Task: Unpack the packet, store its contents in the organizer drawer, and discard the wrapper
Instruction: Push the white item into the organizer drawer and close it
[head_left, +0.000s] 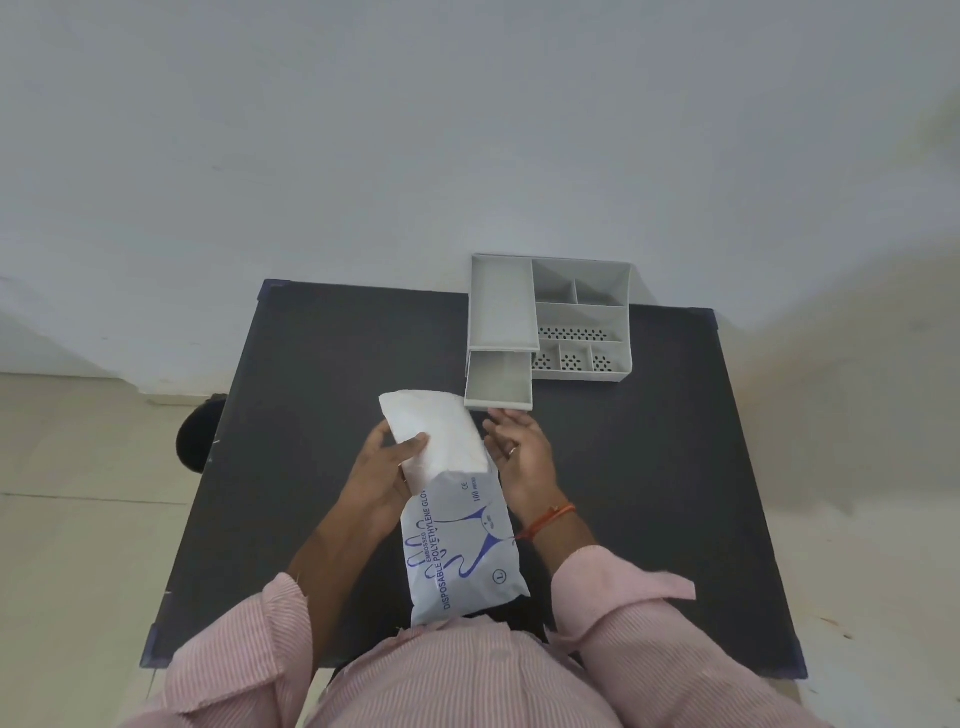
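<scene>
A white packet (462, 551) with blue print for disposable polyethylene gloves lies lengthwise in front of me on the dark table (322, 395). A white stack of gloves (441, 431) sticks halfway out of its far end. My left hand (387, 467) grips that stack from the left, thumb on top. My right hand (519, 452) is just right of the stack with its fingers spread, holding nothing. The grey organizer (582, 317) stands at the table's far edge. Its drawer (500, 387) is pulled out toward me and looks empty, just beyond my right fingertips.
The organizer has several open compartments, some with perforated floors. A dark round object (200, 434) sits on the floor by the table's left edge. A white wall rises behind the table and pale floor lies on both sides.
</scene>
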